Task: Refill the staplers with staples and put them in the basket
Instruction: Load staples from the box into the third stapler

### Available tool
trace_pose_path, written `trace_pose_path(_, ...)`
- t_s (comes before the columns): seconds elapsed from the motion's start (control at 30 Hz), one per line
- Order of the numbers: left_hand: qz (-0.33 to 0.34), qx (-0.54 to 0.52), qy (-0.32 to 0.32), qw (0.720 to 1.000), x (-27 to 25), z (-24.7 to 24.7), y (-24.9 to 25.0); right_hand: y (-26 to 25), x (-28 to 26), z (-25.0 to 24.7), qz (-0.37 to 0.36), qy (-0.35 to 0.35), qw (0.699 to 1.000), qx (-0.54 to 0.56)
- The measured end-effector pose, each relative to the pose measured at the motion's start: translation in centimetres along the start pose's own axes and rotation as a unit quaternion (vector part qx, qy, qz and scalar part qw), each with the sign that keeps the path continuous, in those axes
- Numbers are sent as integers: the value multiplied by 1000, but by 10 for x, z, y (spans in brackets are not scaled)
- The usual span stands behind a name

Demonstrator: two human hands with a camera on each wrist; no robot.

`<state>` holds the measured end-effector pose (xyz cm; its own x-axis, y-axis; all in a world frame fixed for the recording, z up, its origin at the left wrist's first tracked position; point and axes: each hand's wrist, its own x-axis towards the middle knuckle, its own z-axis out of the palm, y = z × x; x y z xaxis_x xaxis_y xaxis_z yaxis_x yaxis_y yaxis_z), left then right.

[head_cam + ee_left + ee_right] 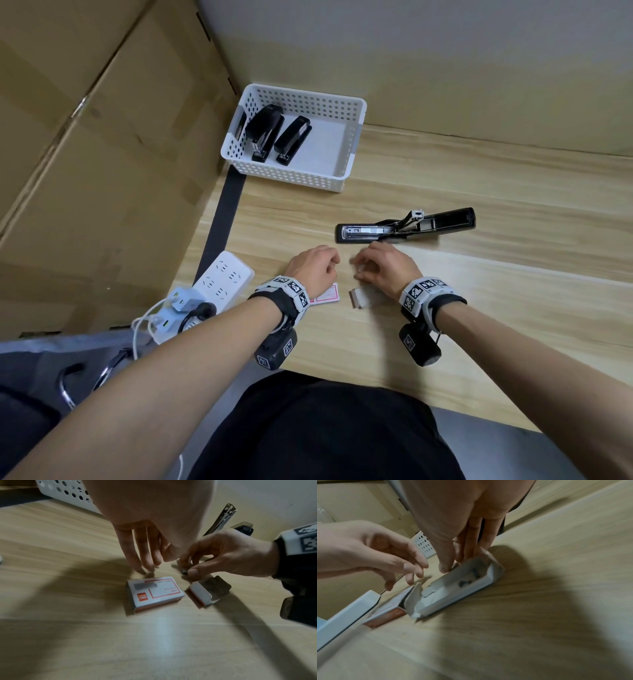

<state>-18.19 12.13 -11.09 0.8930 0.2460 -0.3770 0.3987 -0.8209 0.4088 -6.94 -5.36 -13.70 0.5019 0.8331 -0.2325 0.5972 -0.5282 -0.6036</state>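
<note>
A black stapler [404,228] lies flipped open on the wooden table, its metal magazine [221,519] raised. Just in front of it my right hand [358,270] pinches a short strip of staples [183,571] between thumb and forefinger. My left hand [334,265] hovers beside it with relaxed fingers [142,558] and holds nothing. Below the hands lie the staple box sleeve [154,592] and its open tray [458,585], which holds some staples. Two closed black staplers [263,133] [293,138] lie in the white perforated basket [291,174] at the back.
A white power strip [222,277] with plugs and cables sits at the table's left edge. A large cardboard box [85,137] stands to the left, and a beige partition runs behind the basket. The table's front edge is near my body.
</note>
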Motion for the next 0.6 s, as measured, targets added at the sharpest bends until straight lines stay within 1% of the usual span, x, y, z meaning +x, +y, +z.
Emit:
trace_pose_path(0.1, 19, 21, -14, 999, 3, 2, 14, 10, -18, -10, 13, 13, 1000, 2)
trace_pose_path(0.17, 26, 60, -20, 998, 9, 4, 28, 18, -32, -18, 20, 17, 1000, -2)
trace_pose_path(0.27, 5, 132, -26, 991, 20, 10, 49, 30, -49, -28, 30, 23, 999, -3)
trace_pose_path(0.37, -2, 166, -18, 986, 29, 18, 61, 39, -59, -32, 40, 29, 999, -8)
trace_pose_path(0.47, 12, 163, -16, 986, 33, 22, 64, 46, -61, -33, 43, 21, 999, -16)
trace_pose_path(0.53, 17, 145, -27, 989, 33, 20, 65, 46, -59, -35, 45, 19, 999, -11)
trace_pose_path(0.6, 11, 115, -25, 993, 33, 13, 64, 43, -56, -38, 45, 18, 999, -4)
